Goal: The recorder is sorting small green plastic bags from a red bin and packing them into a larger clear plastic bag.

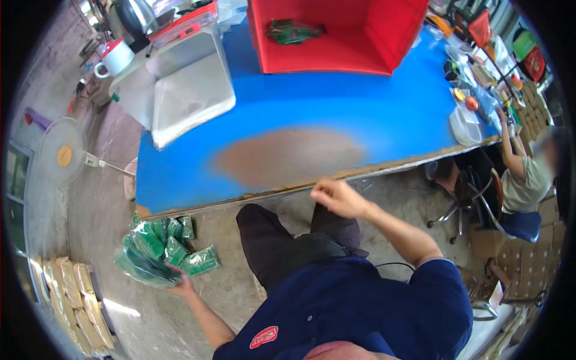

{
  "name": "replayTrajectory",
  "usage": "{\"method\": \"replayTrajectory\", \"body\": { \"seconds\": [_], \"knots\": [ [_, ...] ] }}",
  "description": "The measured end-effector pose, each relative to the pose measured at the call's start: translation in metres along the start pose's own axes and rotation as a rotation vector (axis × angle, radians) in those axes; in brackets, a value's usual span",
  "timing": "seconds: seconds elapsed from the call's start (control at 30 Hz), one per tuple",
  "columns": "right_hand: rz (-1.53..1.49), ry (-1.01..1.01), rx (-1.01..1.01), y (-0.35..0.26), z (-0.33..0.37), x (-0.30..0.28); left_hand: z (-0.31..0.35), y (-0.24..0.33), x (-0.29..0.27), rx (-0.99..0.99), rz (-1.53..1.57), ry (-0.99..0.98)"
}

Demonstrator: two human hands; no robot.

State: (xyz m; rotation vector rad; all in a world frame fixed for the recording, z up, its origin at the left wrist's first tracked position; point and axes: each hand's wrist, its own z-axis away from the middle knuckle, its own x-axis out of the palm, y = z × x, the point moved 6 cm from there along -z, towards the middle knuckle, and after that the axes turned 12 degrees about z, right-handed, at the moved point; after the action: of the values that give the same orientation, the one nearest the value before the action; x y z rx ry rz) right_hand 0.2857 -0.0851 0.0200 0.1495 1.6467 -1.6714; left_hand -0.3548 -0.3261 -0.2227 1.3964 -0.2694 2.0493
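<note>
My left hand [182, 287] reaches down at the left, closed on the edge of a clear plastic packet with green contents [141, 264]. Beside and behind that packet, several more green packets [200, 260] lie in a loose pile, low down next to the table's near left corner. The far side of the held packet overlaps the pile, so I cannot tell where one ends. My right hand [337, 198] hovers above my thigh at the table's front edge, its fingers curled in with nothing visible in them.
On the blue table [300, 102] stand a red bin [336, 36] with green packets inside, a pale tray [195, 93], a white mug [117, 57] and a white tub [465, 125]. A fan [63, 155] is at left. Another person [522, 174] sits at right.
</note>
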Motion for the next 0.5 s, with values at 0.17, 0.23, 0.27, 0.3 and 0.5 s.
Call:
{"method": "replayTrajectory", "body": {
  "seconds": [0.17,0.23,0.27,0.3,0.5],
  "knots": [
    [0.058,0.350,0.021,0.026,-0.008,-0.082,0.081,-0.155,0.156,-0.638,-0.052,-0.345],
    [0.107,0.428,-0.023,0.020,-0.031,-0.103,0.135,-0.211,0.204,-0.809,-0.280,-0.772],
    [0.070,0.454,-0.060,0.024,-0.052,-0.113,0.146,-0.237,0.209,-0.614,-0.530,-0.851],
    [-0.012,0.480,-0.060,0.027,-0.077,-0.125,0.162,-0.264,0.215,-0.406,-0.772,-0.913],
    [0.225,0.647,0.110,0.071,-0.285,-0.235,0.242,-0.405,0.240,0.584,-1.712,-1.272]
  ]
}}
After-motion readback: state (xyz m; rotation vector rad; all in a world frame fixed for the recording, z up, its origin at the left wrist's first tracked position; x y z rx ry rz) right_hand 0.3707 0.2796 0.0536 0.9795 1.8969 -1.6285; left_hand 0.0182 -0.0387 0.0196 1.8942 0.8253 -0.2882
